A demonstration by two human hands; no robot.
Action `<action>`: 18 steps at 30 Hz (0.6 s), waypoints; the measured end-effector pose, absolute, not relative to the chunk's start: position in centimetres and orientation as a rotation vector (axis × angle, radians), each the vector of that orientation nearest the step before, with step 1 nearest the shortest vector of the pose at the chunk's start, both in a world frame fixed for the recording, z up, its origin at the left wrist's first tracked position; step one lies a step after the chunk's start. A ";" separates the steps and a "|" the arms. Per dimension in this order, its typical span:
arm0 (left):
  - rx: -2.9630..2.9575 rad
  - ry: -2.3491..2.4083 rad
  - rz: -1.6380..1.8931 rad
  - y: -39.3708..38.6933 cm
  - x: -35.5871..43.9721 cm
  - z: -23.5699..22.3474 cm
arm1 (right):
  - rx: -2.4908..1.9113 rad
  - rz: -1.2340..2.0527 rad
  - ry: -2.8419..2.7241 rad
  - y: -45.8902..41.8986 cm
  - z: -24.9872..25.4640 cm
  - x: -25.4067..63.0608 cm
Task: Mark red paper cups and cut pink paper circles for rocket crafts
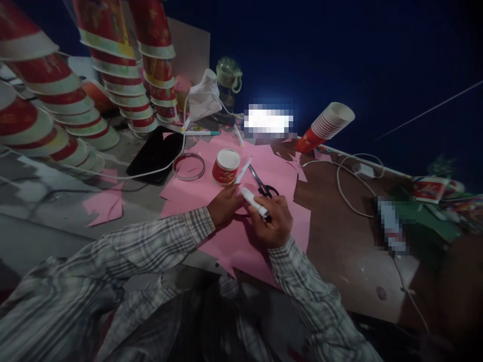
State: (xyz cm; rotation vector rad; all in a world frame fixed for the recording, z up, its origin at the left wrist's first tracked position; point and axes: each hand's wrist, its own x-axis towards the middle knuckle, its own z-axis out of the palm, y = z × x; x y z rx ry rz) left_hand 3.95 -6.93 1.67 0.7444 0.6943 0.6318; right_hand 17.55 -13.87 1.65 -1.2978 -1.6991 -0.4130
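Observation:
Over the pink paper sheets (211, 201), my right hand (276, 221) grips a white tube (253, 202), its narrower end pointing up and left at my other hand. The fingers of my left hand (226, 205) are pinched together near that end; what they hold is too small to make out. Just beyond, a white pen-like stick (244, 169) slants up from the left fingertips; I cannot tell whether it is held or lying. A red paper cup (225, 170) with its white base up stands behind my hands. Black-handled scissors (264, 185) lie to its right.
Tall stacks of red-and-white cups (124, 85) rise at left. A roll ring (188, 167), a dark phone (156, 155) and a white cable (147, 173) lie near them. A tilted cup stack (324, 128) leans at the back right. Pink scraps (107, 203) lie about.

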 end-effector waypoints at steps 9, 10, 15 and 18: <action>0.794 0.664 0.651 -6.8 3.9 0.6 | -1.408 -0.485 -1.733 -13.5 1.1 17.8; 0.773 0.666 0.658 -6.8 3.9 0.5 | -1.433 -0.518 -1.723 -13.5 1.2 17.9; 0.771 0.748 0.673 -6.8 4.0 0.6 | -1.469 -0.565 -1.625 -13.9 1.4 18.1; 0.814 0.779 0.671 -6.8 4.0 0.7 | -1.408 -0.472 -1.637 -14.0 1.5 17.5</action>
